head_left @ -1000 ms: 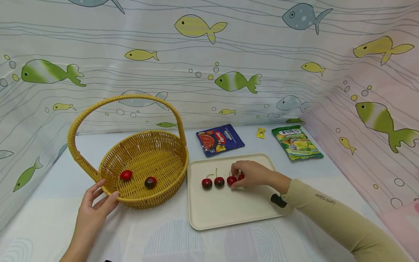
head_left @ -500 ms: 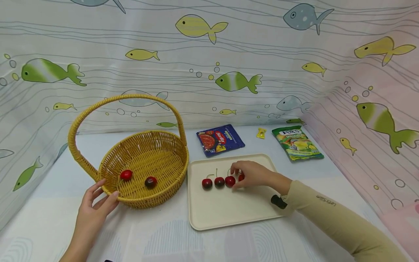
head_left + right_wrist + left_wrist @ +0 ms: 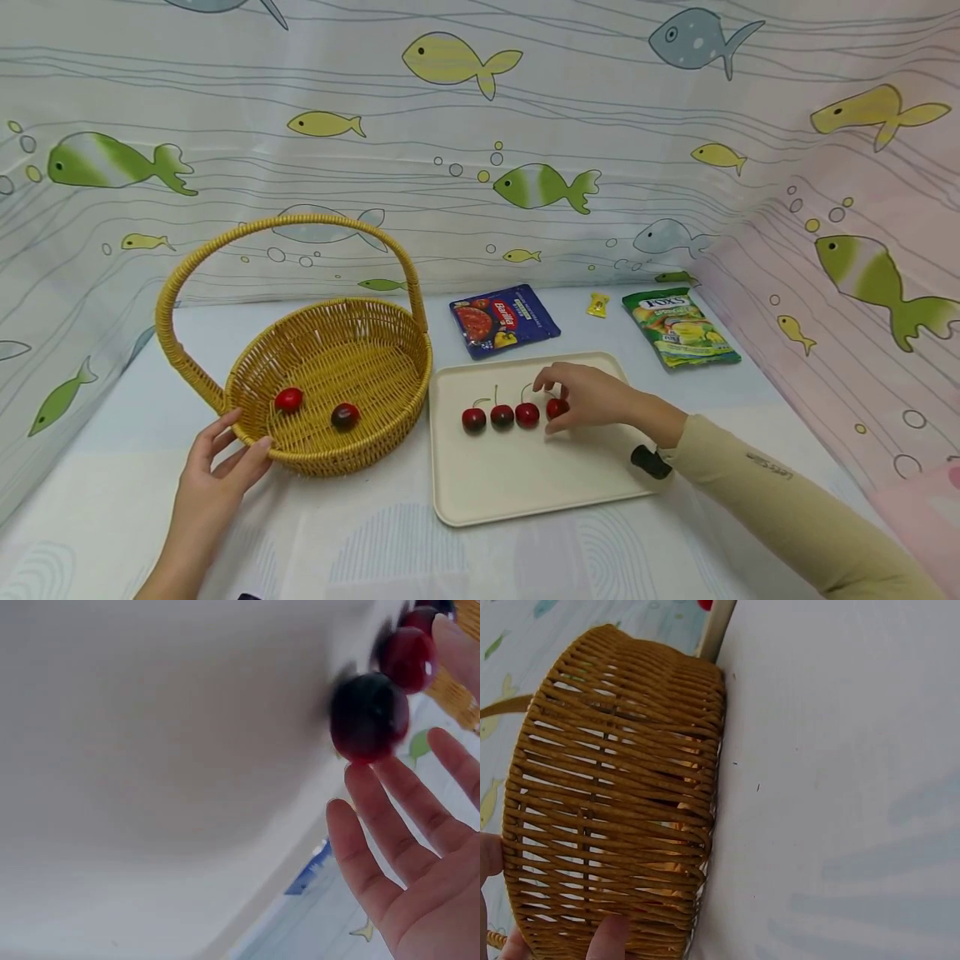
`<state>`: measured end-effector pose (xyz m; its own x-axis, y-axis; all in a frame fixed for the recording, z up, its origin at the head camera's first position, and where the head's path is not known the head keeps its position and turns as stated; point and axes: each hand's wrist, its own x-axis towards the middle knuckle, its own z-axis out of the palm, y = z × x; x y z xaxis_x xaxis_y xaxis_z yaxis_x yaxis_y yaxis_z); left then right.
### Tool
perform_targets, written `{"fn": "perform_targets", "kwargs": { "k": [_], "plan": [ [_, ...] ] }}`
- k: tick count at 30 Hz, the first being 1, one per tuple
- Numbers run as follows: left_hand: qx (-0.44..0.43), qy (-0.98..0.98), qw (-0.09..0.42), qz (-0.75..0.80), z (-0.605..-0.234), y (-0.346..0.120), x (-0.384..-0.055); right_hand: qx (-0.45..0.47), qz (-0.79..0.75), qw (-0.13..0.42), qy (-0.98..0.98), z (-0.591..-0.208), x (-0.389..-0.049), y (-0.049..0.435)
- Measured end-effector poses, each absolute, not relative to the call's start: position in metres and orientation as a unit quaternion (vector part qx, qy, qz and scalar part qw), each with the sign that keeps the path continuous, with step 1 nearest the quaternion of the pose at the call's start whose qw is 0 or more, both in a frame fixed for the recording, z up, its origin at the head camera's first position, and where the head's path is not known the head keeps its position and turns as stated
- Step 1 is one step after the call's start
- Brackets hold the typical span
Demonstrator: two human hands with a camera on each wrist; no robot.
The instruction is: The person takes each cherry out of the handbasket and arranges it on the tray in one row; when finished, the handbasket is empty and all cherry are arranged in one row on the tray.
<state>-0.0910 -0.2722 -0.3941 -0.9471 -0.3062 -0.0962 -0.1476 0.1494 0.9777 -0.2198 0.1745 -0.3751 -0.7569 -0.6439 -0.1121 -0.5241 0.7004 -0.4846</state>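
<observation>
My left hand [image 3: 221, 475] holds the near left rim of the yellow wicker basket [image 3: 375, 450], with the thumb [image 3: 609, 939] against its woven outer wall. Inside the basket lie two dark red cherries, one bright red cherry [image 3: 288, 400] at left and a darker cherry [image 3: 345, 417] nearer the middle. My right hand [image 3: 592, 396] is over the beige tray [image 3: 510, 492], thumb and fingers spread about the rightmost cherry [image 3: 557, 408]. In the right wrist view the fingertips [image 3: 360, 776] are right at a cherry [image 3: 367, 716], fingers extended. More stemmed cherries [image 3: 502, 416] line up leftward.
Behind the tray lies a blue Barilla pouch [image 3: 504, 321]. A small yellow wrapped candy [image 3: 597, 305] and a green Fox's bag [image 3: 680, 327] are at the back right. The basket's tall arched handle [image 3: 292, 221] rises above it. Fish-patterned cloth [image 3: 450, 133] hangs behind.
My right hand has let go of the third cherry, which shifted slightly left, and moved a little right to the rightmost one. The left hand and basket have stayed put.
</observation>
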Motion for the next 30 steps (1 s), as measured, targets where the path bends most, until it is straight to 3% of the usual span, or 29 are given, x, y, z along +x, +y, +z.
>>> {"fn": "perform_targets", "kwargs": {
  "k": [11, 30],
  "plan": [
    [0.152, -0.750, 0.063, -0.641, -0.394, -0.273, -0.092, -0.369, -0.246, 0.121, 0.888, -0.344, -0.221, 0.167],
    [0.169, -0.755, 0.051, -0.631, -0.400, -0.277, -0.093, -0.461, -0.249, 0.107, 0.845, -0.311, -0.231, 0.106]
  ]
}}
